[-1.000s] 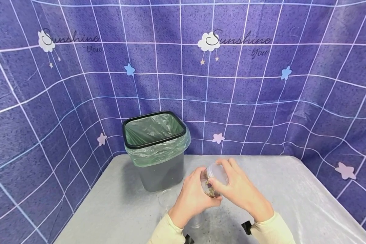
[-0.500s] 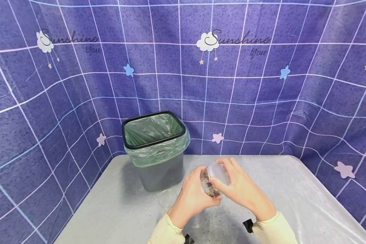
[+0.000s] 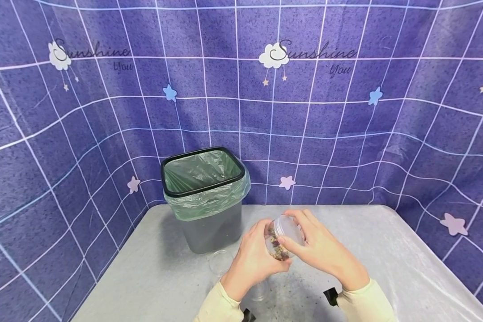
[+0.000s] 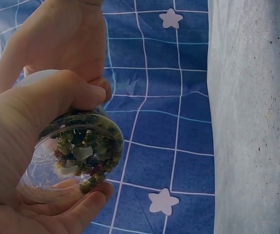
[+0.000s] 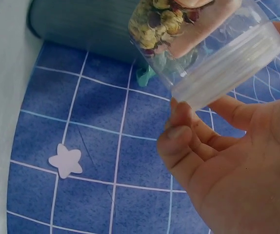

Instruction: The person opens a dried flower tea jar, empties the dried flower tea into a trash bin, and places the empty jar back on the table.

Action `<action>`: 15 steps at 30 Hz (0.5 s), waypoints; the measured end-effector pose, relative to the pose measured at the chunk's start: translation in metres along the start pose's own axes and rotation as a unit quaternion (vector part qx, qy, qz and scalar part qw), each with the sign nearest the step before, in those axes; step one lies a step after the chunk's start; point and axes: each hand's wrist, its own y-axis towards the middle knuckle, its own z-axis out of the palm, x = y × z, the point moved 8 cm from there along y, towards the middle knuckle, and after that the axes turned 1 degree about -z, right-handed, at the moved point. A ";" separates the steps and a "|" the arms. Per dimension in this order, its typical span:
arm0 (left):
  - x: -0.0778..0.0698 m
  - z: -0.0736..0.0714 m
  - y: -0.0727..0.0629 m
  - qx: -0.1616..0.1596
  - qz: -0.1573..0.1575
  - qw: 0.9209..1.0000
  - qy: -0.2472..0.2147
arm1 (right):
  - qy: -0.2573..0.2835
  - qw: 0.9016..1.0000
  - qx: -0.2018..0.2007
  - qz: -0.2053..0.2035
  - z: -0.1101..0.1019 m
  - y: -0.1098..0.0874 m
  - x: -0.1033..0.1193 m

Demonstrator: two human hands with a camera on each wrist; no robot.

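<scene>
A clear plastic jar (image 3: pixel 274 245) of dried flowers is held tilted above the table, its translucent ribbed lid (image 3: pixel 293 229) facing up and right. My left hand (image 3: pixel 254 256) grips the jar's body from the left and below. On the other side my right hand (image 3: pixel 326 252) holds the lid by its rim, thumb in front and fingers behind. In the right wrist view the lid (image 5: pixel 232 68) sits on the jar's mouth, and yellow and dark red dried flowers (image 5: pixel 162 27) lie in the body. Through the jar's base, the left wrist view shows more dried flowers (image 4: pixel 84 151).
Behind the left hand stands a grey bin (image 3: pixel 215 230) with a black rim and green liner bag (image 3: pixel 213 203). A clear round object (image 3: pixel 219 263) lies near the bin; another (image 3: pixel 259 291) sits under the left forearm. Dark crumbs dot the grey tabletop (image 3: pixel 290 297).
My right hand has shifted slightly right while still holding the lid, and more of the jar's contents show. The left hand keeps its grip in nearly the same place.
</scene>
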 end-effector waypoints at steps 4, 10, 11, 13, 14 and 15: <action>0.000 0.000 0.000 0.001 0.001 1.000 0.006 | -0.001 1.000 0.011 -0.007 -0.001 -0.001 0.000; 0.001 0.001 0.000 0.003 0.003 1.000 0.008 | 0.011 0.999 0.028 -0.016 -0.001 -0.001 -0.001; 0.001 0.001 0.000 0.003 0.004 1.000 0.009 | 0.014 0.999 0.031 -0.017 -0.001 -0.001 -0.001; 0.002 0.001 0.000 0.005 0.006 1.000 0.010 | 0.019 0.999 0.038 -0.019 -0.001 -0.001 -0.001; 0.002 0.001 0.000 0.006 0.007 1.000 0.012 | 0.023 0.999 0.042 -0.019 -0.001 -0.001 -0.002; 0.002 0.001 0.000 0.008 0.006 1.000 0.014 | 0.027 0.998 0.045 -0.018 -0.001 -0.002 -0.002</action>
